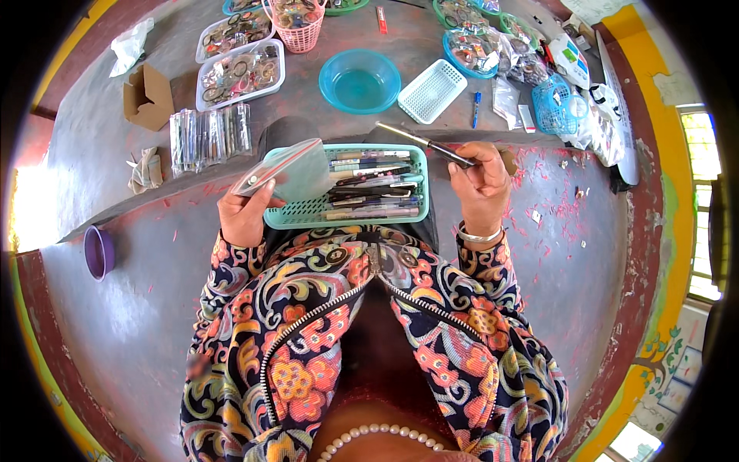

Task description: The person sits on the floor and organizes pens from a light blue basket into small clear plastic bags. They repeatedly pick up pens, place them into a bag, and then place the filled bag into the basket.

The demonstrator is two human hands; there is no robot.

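On grey raised surface [416, 42]: see blue basin [359, 82], pale perforated tray [432, 91], blue pen [476, 110], cardboard box [148, 98], bagged pens [210, 138] | on grey floor [562, 331]: see purple bowl [98, 252], pink scraps [519, 179]

Bright daylight, overexposed window [700, 145], bent edges

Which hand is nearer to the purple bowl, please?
Left. The left hand is right of the purple bowl; the right hand is much farther right, beyond the mint-green basket.

Floral zip jacket [304, 377], white bead necklace [384, 428], silvery bangle [479, 237]
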